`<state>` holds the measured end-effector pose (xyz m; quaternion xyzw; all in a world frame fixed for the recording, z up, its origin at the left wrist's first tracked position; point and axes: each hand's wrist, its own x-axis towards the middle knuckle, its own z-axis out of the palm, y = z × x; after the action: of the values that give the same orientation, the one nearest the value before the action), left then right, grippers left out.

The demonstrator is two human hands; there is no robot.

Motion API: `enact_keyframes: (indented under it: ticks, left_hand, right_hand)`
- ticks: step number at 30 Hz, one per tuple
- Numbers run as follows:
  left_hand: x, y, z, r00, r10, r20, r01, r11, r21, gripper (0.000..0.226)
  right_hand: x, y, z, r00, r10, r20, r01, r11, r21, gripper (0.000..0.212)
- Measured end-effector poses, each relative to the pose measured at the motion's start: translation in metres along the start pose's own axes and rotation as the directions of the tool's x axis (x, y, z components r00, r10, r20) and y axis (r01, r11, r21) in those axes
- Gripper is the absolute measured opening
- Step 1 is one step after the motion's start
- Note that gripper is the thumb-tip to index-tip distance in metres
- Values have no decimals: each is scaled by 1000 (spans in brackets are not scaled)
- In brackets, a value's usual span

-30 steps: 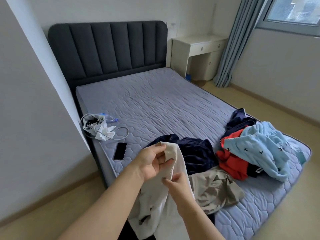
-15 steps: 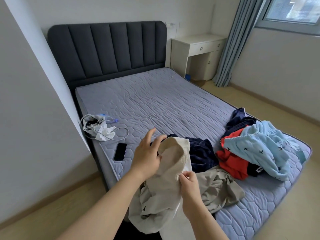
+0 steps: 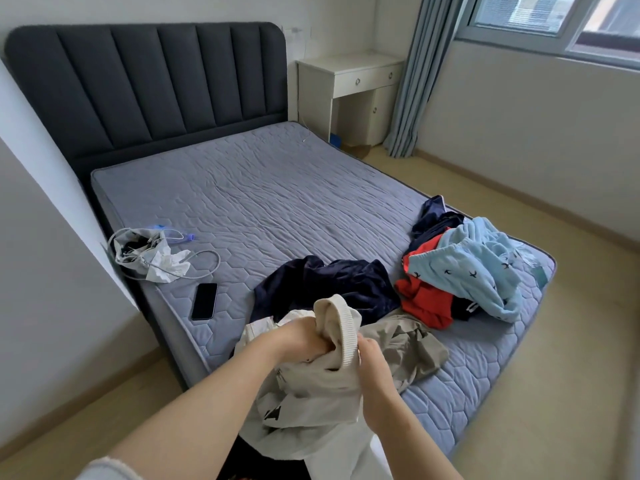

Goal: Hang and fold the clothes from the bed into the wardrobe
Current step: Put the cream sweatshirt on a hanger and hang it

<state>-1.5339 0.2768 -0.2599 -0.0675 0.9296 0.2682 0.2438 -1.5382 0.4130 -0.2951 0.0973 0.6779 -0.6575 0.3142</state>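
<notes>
Your left hand [image 3: 304, 337] has its grip curled tight into the cream knit garment with the ribbed hem [image 3: 343, 323], fingers buried in the fold just under the rib. Your right hand [image 3: 375, 365] pinches the rib edge from the 3 o'clock side. Both grips are closed on cloth.

The garment is at 6 o'clock in view, lifted off the foot edge of the grey quilted bed mattress [image 3: 277, 202], with its bulk hanging below your wrists. The two-point hold is probably you finding the hem so you can open the piece out before hanging or folding it.

Other pieces lie on the bed:
- Dark navy velvet piece [image 3: 329, 285], at 12 o'clock of your hands.
- Crumpled khaki piece [image 3: 405, 348], at 3.
- Red garment [image 3: 426, 299] and light blue bird-print garment [image 3: 474, 268], at 2.

A black phone [image 3: 204, 301] lies at 10. The wardrobe is not in view.
</notes>
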Motion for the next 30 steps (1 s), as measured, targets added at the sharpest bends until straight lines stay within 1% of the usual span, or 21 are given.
enact_keyframes:
  ticks: [1,2,3,4,5,6,7,8,10,12,14,16,19,21,23,24,25,26,28,30]
  left_hand:
    - [2,0,5,999,-34,-10,33,993,-115,23]
    - [4,-1,9,995,-81,-53,68,975,-212,22]
    - [5,0,10,987,-126,-97,97,960,-262,20]
    - [6,0,8,974,-165,-157,110,945,-309,20]
    - [6,2,3,954,-209,-216,106,905,-411,20]
    - [6,5,-6,932,-245,-268,66,840,-539,19]
    - [3,10,-18,909,-274,-313,8,764,-646,19]
    - [-1,15,-33,885,-298,-359,-56,697,-715,20]
    - [-7,27,-68,827,-336,-451,-194,582,-790,24]
    - [-19,41,-107,758,-359,-544,-326,515,-793,26]
    - [-37,54,-145,683,-358,-636,-473,447,-759,20]
    - [-61,69,-179,587,-383,-713,-597,390,-701,18]
    - [-95,88,-214,442,-386,-810,-709,402,-579,15]
    - [-114,96,-229,380,-367,-849,-757,404,-514,13]
    - [-129,101,-237,340,-339,-877,-783,414,-464,15]
    - [-136,103,-238,332,-313,-890,-790,422,-444,17]
    - [-140,103,-239,341,-285,-896,-785,439,-438,21]
    - [-142,102,-239,369,-259,-893,-763,465,-450,23]
    - [-140,97,-233,460,-225,-859,-687,523,-504,22]
    - [-128,84,-218,561,-223,-797,-595,560,-576,18]
  right_hand:
    - [0,-2,0,1000,4,14,-4,999,39,46]
    - [-2,-5,-1,1000,-6,23,5,997,77,55]
    - [-3,-10,0,999,-39,17,38,994,99,56]
    - [-4,-16,0,996,-89,-3,89,991,102,50]
    - [-4,-26,1,989,-144,-27,146,985,96,40]
    - [-2,-39,2,979,-199,-46,203,974,98,29]
    - [0,-56,4,967,-250,-53,254,961,105,20]
    - [1,-76,9,954,-295,-52,299,947,116,16]
    - [-3,-122,20,924,-381,-29,381,916,122,14]
    - [-13,-168,34,868,-496,-14,496,864,90,11]
    - [-27,-214,49,779,-627,-24,627,776,67,10]
    - [-46,-254,65,691,-722,-39,722,689,63,11]
    - [-74,-300,83,593,-805,-20,802,589,101,11]
    - [-91,-320,90,533,-846,-3,841,529,114,12]
    - [-104,-333,92,479,-878,4,873,477,103,13]
    - [-109,-337,92,458,-889,3,885,456,93,14]
    - [-113,-340,91,441,-898,1,894,439,85,15]
    - [-115,-342,88,428,-904,0,901,426,79,15]
    - [-112,-339,82,424,-906,14,904,424,56,15]
    - [-99,-322,74,454,-890,43,891,454,5,16]
